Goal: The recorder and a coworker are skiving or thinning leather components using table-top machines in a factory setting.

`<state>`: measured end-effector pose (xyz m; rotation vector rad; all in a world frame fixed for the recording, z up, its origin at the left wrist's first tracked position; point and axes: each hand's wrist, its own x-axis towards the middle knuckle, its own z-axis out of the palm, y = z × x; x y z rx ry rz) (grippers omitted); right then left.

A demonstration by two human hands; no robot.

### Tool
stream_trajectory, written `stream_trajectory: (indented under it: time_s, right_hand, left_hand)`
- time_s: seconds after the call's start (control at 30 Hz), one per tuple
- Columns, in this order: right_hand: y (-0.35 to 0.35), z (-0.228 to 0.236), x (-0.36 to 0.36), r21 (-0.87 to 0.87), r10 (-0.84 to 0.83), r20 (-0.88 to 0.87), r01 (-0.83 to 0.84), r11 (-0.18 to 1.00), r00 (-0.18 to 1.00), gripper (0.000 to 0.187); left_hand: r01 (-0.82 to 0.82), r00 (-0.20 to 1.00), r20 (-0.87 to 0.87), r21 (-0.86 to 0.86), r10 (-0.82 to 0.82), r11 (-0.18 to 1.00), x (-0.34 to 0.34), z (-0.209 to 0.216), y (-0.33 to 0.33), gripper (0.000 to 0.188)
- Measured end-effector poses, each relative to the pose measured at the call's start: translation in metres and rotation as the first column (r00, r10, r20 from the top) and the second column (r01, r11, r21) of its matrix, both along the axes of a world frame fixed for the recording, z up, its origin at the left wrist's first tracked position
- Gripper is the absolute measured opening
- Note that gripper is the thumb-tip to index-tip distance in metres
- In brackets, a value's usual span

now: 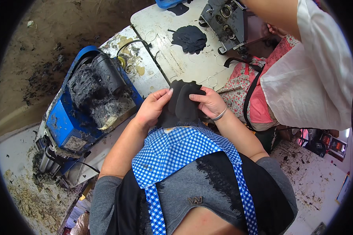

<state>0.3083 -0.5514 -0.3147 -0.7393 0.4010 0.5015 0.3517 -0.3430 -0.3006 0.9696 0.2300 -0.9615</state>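
Note:
In front of my apron, a stack of soft black pieces (187,102) with rounded ends is spread between my hands; their exact kind I cannot tell. My left hand (153,105) pinches the stack's left edge between thumb and fingers. On the other side, my right hand (210,103) grips the right edge, its thumb lying on top of a rounded piece. A silver bracelet circles my right wrist. Beyond my hands, a fanned pile of similar black pieces (189,39) lies on the white table (166,27).
At left stands a blue machine (62,123) with a black roller (110,74) and heaps of dark lint. A dirty grey machine (219,25) occupies the table's far right. Beside me on the right sits another person in floral clothing (239,84). Thin pale rings (212,81) lie about the tabletop.

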Motion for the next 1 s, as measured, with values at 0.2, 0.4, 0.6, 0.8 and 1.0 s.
stream_trajectory:
  time_s: [0.2, 0.4, 0.6, 0.8, 1.0]
  right_hand:
    - [-0.026, -0.027, 0.022, -0.147, -0.109, 0.039, 0.113, 0.983, 0.993, 0.032]
    - [-0.083, -0.119, 0.051, -0.995, -0.054, 0.098, 0.098, -0.002, 0.994, 0.061]
    - [-0.036, -0.088, 0.025, -0.891, -0.022, 0.251, 0.24, 0.386, 0.968, 0.038]
    - [0.015, -0.036, 0.008, -0.438, 0.196, 0.085, -0.14, 0.888, 0.977, 0.016]
    - [0.01, -0.03, 0.008, -0.564, 0.086, 0.172, 0.027, 0.825, 0.981, 0.022]
  left_hand:
    - [-0.087, 0.994, 0.081, 0.148, 0.076, 0.985, -0.003, -0.018, 0.005, 0.015]
    - [0.208, 0.97, -0.114, -0.063, -0.214, 0.976, -0.021, -0.012, 0.005, 0.019]
    - [-0.011, 0.99, -0.143, 0.05, 0.018, 0.999, -0.02, -0.02, 0.003, 0.021]
    - [0.05, 0.937, 0.283, 0.47, -0.205, 0.881, -0.009, -0.014, -0.015, 0.023]
    - [-0.045, 0.997, -0.055, 0.044, 0.047, 0.998, -0.005, -0.018, -0.003, 0.022]
